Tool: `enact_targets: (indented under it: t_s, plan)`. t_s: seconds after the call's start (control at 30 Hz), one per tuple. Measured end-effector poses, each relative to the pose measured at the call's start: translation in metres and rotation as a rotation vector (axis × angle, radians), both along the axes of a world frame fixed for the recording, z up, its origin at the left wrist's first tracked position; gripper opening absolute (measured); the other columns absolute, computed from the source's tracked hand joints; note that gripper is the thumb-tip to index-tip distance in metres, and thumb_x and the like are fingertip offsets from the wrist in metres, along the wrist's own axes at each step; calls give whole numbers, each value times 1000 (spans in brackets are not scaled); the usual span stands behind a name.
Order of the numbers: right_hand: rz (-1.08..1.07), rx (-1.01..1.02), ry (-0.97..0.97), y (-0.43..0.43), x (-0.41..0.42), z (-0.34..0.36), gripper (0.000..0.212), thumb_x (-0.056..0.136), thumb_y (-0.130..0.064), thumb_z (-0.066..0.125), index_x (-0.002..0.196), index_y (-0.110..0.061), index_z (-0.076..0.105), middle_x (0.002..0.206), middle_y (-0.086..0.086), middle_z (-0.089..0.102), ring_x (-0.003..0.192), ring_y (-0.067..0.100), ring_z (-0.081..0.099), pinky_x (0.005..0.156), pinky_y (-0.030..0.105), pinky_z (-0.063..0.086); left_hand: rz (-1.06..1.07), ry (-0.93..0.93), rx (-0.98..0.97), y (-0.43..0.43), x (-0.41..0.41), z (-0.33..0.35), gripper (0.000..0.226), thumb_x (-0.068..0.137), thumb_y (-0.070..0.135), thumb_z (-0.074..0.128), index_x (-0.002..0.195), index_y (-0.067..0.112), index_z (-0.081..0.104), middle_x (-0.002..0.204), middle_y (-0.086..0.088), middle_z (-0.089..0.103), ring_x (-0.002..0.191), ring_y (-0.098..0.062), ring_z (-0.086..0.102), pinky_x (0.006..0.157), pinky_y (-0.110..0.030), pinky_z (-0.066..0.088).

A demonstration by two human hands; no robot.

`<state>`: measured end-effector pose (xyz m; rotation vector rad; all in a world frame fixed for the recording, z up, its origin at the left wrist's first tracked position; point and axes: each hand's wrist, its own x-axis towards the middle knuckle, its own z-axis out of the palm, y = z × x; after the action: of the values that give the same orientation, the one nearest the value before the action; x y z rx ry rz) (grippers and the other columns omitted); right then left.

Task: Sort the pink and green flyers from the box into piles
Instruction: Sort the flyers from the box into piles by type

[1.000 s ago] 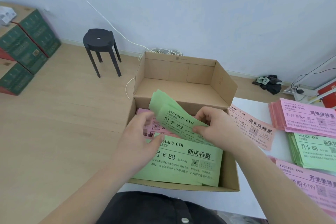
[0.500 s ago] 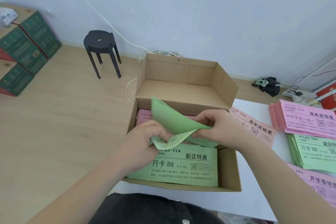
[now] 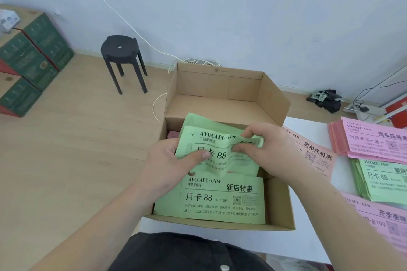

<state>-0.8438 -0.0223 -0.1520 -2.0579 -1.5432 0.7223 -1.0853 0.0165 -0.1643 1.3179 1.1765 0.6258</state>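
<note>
- Green flyers (image 3: 211, 149) are up in both hands, a small bunch held just over the cardboard box (image 3: 279, 202).
- The left hand (image 3: 167, 167) grips the bunch at its left side, with the thumb flat on the front and the fingers behind.
- The right hand (image 3: 264, 152) pinches the bunch near its top right edge, and the paper crumples there.
- More flyers lie in the box: a flat green one (image 3: 222, 198) at the near end, and a bit of pink (image 3: 172, 134) peeking out at the far left corner.
- On the white table (image 3: 308, 126) to the right sit the sorted piles: a pink pile (image 3: 374, 141), a green pile (image 3: 383, 179) just in front of it, and another pink pile (image 3: 387, 215) nearest.
- The step looks like gathering green flyers out of the box. The job seems only part done, since paper is left inside.
- Next, the bunch likely needs tidying, then carrying right and laying on the green pile, not on the pink ones beside it. Thin paper can slip or bend, so a firm but gentle hold would help.
</note>
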Motion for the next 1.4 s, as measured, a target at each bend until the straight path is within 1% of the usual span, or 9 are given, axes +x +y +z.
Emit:
enact_targets:
  t_s: [0.1,0.27,0.47,0.63,0.77,0.93,1.13,1.3,1.4]
  plan:
    - [2,-64,22,1,5,9,18,88,-36,81,78,-26,70,60,-16,63,42,7,42,44,15,34,10,-9,33,3,-3,0,12,100,20,67,100,24,79,89,8,80,63,-8,72,54,-20,52]
    - [-63,5,-134,-4,23,14,33,100,-24,62,78,-48,67,55,-6,58,47,16,47,53,30,43,75,67,51,2,-10,-2,26,108,17,52,103,26,76,92,13,80,61,-7,70,54,-18,51]
    - [-77,-43,-56,-14,26,21,15,100,-27,61,101,-40,69,77,5,73,61,33,63,60,45,57,119,27,-77,-1,-17,-2,23,107,8,52,112,20,71,96,1,81,71,-21,76,55,-28,56]
    - [108,-114,124,-27,24,50,14,99,-28,63,97,-41,67,86,-21,74,74,5,71,70,36,59,15,-24,-139,-9,-24,8,23,98,2,66,102,22,77,92,-3,80,69,-17,67,55,-26,48]
    - [356,-90,-48,-30,32,58,19,97,-23,67,93,-40,61,100,-21,56,85,20,62,79,38,53,80,-99,-54,2,-20,31,20,89,-4,73,93,15,76,86,-7,77,71,-16,65,58,-22,48]
    - [512,-55,-485,-20,29,68,13,100,-28,60,110,-33,66,109,-16,50,81,10,53,69,32,41,-135,168,238,16,11,63,21,97,14,71,94,32,80,73,3,70,66,-16,63,65,-39,58]
    - [603,-229,-544,-8,6,65,15,101,-35,59,115,-41,62,111,-15,63,109,16,60,90,38,53,-323,407,257,15,43,34,19,105,20,56,108,34,68,87,9,74,64,3,60,59,-19,46]
    - [728,-179,-596,3,-16,18,21,106,-42,50,119,-33,64,121,-7,57,120,19,54,81,35,47,-272,680,194,3,10,-1,27,106,22,51,126,31,66,126,7,67,114,-14,64,95,-30,53]
    - [825,-127,-626,19,-31,-10,22,104,-39,54,122,-32,65,139,-5,50,133,20,44,95,36,45,-243,718,145,-3,-6,-8,34,104,20,48,134,30,62,139,2,64,120,-19,64,96,-40,56]
